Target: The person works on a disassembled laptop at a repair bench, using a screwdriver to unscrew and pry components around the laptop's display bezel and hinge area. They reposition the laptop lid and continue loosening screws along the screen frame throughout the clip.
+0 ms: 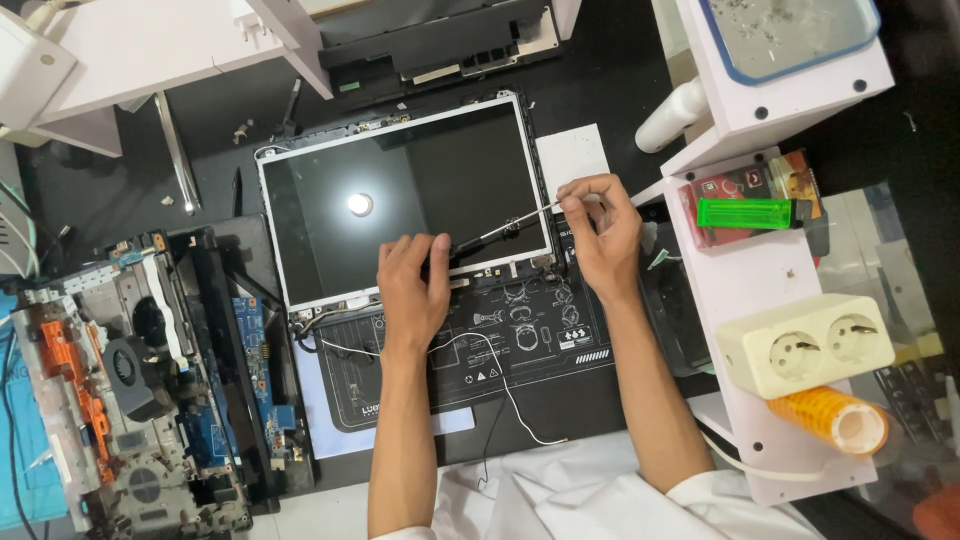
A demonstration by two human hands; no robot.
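Note:
A bare laptop screen panel (400,200) in a thin silver frame lies flat on a black work mat (520,350), a lamp reflected in its glass. My left hand (412,290) rests on the panel's lower edge, thumb pressing near the frame. My right hand (600,235) pinches the handle end of a thin screwdriver (505,230). Its dark tip points down-left to the panel's lower edge, just beside my left thumb. A thin white cable (500,375) runs from the panel's bottom edge across the mat toward me.
A dismantled laptop base (140,390) with a fan and circuit boards lies at left. White shelving (770,270) at right holds a green lighter (745,213), a double wall socket (805,345) and an orange tape roll (830,420). Another laptop part (430,45) lies at the top.

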